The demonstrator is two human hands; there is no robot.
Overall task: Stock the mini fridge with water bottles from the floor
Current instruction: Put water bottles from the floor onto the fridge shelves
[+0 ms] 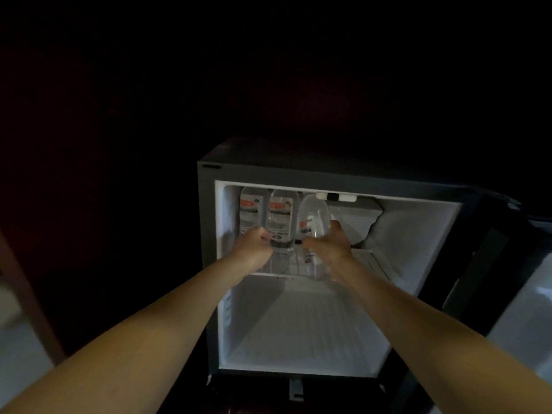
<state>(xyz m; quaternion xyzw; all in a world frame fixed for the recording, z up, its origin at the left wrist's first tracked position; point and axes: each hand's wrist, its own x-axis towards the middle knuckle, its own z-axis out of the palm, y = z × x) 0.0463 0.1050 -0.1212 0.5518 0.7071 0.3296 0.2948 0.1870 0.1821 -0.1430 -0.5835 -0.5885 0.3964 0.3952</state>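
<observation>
The mini fridge [209,264] stands open with its white inside lit. On its upper shelf [373,261] three clear water bottles stand in a row. The left bottle [250,213] stands free against the left wall. My left hand [254,249] is closed around the lower part of the middle bottle [280,216]. My right hand [328,248] grips the right bottle [313,216], which tilts to the left. The bottles' caps are hidden behind the top of the fridge opening.
The fridge door [493,264] hangs open to the right. A white freezer box [358,216] fills the upper right of the inside. The lower compartment [298,330] holds nothing. A wooden furniture leg [33,309] stands at the left; the room is dark.
</observation>
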